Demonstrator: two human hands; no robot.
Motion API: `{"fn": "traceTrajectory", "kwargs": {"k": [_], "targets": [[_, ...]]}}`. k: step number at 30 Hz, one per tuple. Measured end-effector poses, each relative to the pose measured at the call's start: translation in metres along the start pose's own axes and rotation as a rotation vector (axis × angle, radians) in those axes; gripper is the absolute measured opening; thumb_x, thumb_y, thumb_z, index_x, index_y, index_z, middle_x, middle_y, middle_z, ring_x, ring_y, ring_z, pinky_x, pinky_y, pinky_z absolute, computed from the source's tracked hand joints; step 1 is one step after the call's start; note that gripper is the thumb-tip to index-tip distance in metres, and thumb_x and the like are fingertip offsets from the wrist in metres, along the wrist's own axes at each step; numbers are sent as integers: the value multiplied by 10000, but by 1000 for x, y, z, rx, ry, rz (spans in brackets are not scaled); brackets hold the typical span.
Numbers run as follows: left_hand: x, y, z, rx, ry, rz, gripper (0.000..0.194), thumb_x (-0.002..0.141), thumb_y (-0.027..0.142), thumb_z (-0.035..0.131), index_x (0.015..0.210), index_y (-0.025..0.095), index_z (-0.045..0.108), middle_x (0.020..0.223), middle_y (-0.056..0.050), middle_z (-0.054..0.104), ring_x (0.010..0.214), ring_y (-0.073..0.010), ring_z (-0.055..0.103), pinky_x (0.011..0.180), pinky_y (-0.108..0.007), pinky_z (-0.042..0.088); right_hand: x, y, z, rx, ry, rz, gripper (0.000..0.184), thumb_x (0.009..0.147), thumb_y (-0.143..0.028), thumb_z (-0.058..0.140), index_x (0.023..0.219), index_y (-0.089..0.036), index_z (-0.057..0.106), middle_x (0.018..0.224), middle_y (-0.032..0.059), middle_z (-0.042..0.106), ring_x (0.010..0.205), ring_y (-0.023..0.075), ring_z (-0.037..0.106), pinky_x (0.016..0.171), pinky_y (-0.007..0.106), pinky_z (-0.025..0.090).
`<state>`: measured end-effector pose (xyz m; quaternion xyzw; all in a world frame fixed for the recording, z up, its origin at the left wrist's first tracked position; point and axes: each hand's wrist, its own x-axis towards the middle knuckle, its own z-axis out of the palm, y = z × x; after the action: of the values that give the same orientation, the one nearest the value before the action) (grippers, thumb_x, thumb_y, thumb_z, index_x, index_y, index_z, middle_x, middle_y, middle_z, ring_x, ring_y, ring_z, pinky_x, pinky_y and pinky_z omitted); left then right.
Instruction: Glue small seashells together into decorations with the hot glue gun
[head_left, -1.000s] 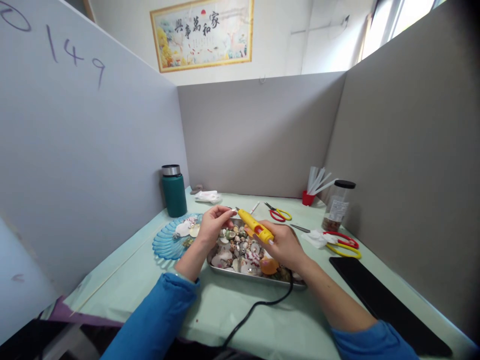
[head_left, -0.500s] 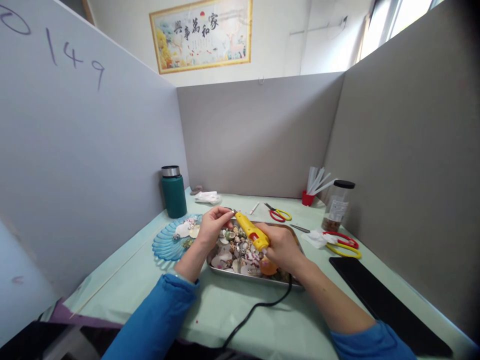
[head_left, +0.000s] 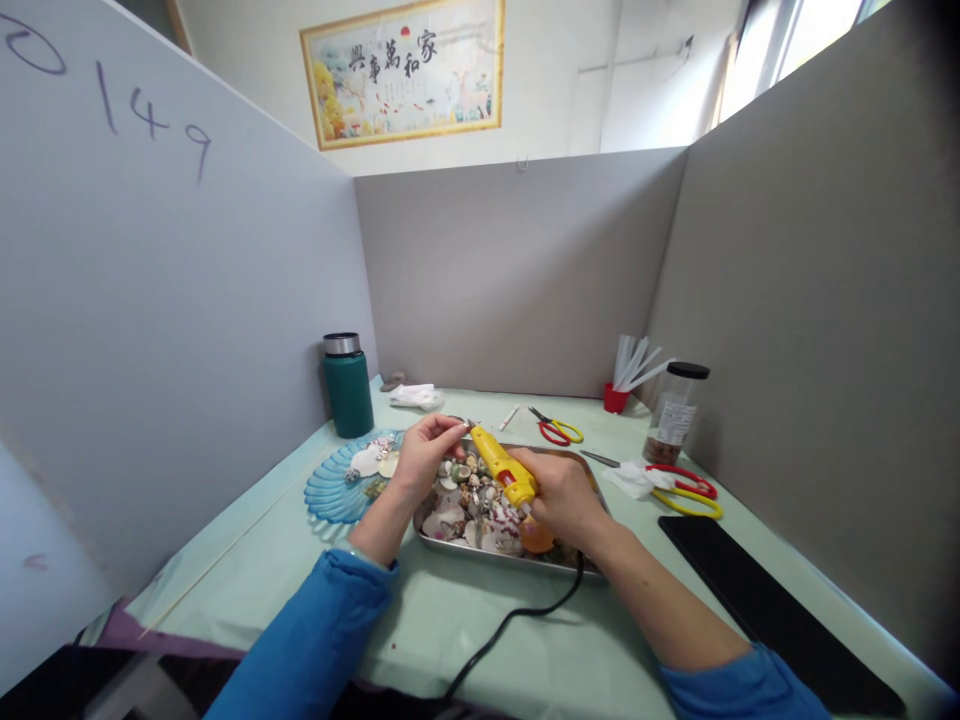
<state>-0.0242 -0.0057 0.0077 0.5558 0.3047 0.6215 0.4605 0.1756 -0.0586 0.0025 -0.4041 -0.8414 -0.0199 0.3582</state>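
Note:
My right hand (head_left: 564, 492) is wrapped round a yellow hot glue gun (head_left: 496, 462), its nozzle pointing up and left. Close to that nozzle, my left hand (head_left: 427, 450) is pinched at the fingertips; whatever it holds is too small to make out. Below both hands lies a metal tray (head_left: 480, 553) filled with seashells (head_left: 450, 515) of several shapes. A blue scalloped glass plate (head_left: 330, 490), with some shells on it, sits left of the tray, partly behind my left wrist. The gun's black cord (head_left: 517, 612) runs over the tray's front edge.
A green flask (head_left: 348, 390) stands at the back left near white tissue (head_left: 416, 397). To the right are scissors (head_left: 556, 430), larger red-and-yellow scissors (head_left: 686, 492), a black-lidded jar (head_left: 673, 415), a red cup (head_left: 616, 398) of glue sticks and a black slab (head_left: 765, 600). Grey partitions (head_left: 517, 280) enclose the table.
Almost nothing differs. Both hands keep their places, with the glue gun's nozzle still by the left fingertips; the view has shifted very slightly.

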Motion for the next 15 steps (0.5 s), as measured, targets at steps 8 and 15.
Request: {"fn": "traceTrajectory", "kwargs": {"k": [8, 15], "targets": [[0, 0, -1, 1, -8, -1, 228, 654, 301, 727, 751, 128, 613, 597, 26, 600, 453, -63, 538, 478, -181, 403, 0, 1, 0, -13, 25, 23, 417, 668, -70, 502, 1035, -235, 610, 825, 3, 675, 734, 158, 593, 636, 224, 362], [0, -1, -1, -7, -14, -9, 239, 649, 303, 731, 760, 125, 616, 691, -6, 643, 459, -57, 542, 470, -179, 398, -1, 0, 0, -28, 54, 45, 394, 687, -101, 534, 1049, -237, 611, 822, 6, 682, 726, 163, 597, 625, 226, 363]]}}
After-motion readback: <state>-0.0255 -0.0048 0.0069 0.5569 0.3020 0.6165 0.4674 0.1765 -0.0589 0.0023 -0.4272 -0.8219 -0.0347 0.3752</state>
